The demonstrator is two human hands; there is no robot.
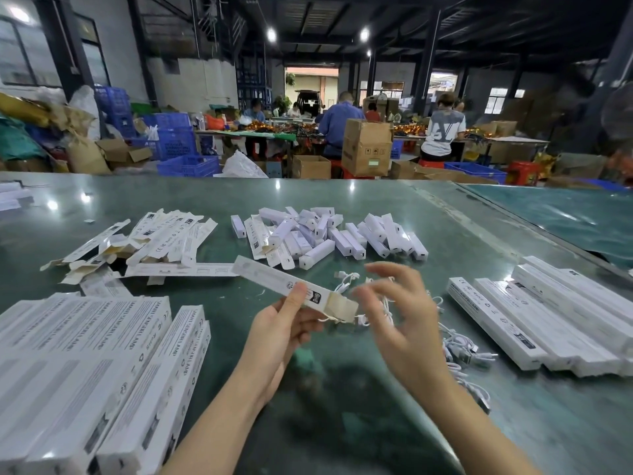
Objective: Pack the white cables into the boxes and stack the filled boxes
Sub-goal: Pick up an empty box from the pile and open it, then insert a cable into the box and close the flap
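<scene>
Two hands work above the green desk [342, 214]. At 9 o'clock of centre, the left hand [287, 323] pinches a long white box [274, 279], its open flap toward 3 o'clock. Just beside it hovers the right hand [407, 310], fingers spread, holding nothing. White cables [459, 351] lie beneath, toward 4 o'clock.

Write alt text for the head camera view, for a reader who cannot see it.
A person's left hand holds a long white box with its end flap open above a green table, while the right hand, fingers spread and blurred, hovers by the flap over loose white cables. Closed boxes lie stacked at left and right.
</scene>
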